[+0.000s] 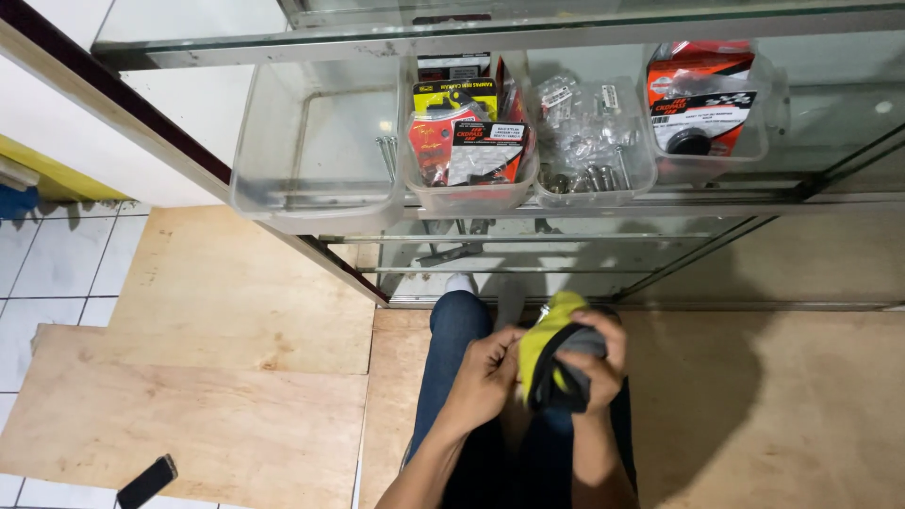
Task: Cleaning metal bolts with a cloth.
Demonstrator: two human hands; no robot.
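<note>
Both my hands meet low in the middle of the head view, above my lap in dark jeans. My right hand (596, 363) grips a bundled yellow-green and grey cloth (550, 332) edged with a black band. My left hand (486, 374) pinches the cloth's left edge with its fingertips. The cloth is crumpled, so its full shape is hidden. I face a glass display cabinet (528, 38) just beyond my knees.
On the cabinet shelf stand clear plastic bins: an empty one (316, 141), one with red and yellow packaged parts (468, 141), one with bagged metal parts (589, 137), one with an orange pack (702, 99). Plywood sheets (217, 396) cover the tiled floor. A dark phone (146, 482) lies lower left.
</note>
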